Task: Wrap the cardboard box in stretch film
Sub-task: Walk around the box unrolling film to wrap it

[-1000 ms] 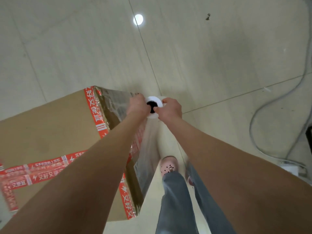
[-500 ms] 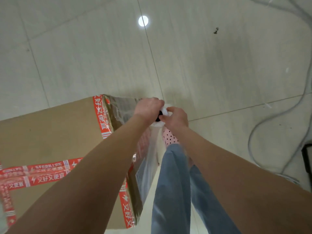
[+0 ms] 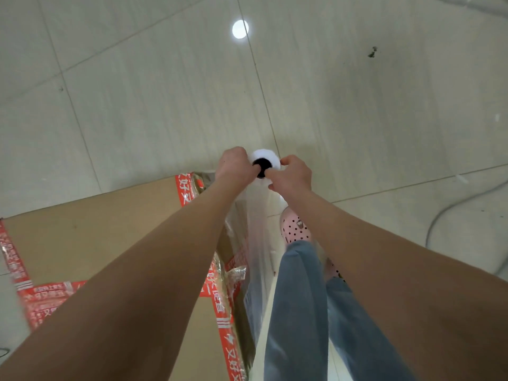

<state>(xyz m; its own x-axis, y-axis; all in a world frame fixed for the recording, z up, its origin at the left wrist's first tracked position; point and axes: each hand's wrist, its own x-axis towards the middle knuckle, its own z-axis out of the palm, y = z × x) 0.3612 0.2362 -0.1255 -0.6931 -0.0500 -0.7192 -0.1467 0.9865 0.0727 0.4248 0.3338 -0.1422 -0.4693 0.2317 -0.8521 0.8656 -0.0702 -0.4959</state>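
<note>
Pale tiled floor (image 3: 143,111), round light glare (image 3: 240,29), dark speck (image 3: 372,52), pink dotted shoe (image 3: 295,229).

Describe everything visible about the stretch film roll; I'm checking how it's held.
The white stretch film roll is seen end-on from above, standing upright, its dark hollow core facing the camera. The left hand and right hand grip its top end, fingers curled at the core's rim. Clear film trails below it along the red-taped side of the brown cardboard box.

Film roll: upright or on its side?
Upright. The roll shows its round end and dark core from above; left hand and right hand grip that end; film hangs beside the box.
</note>
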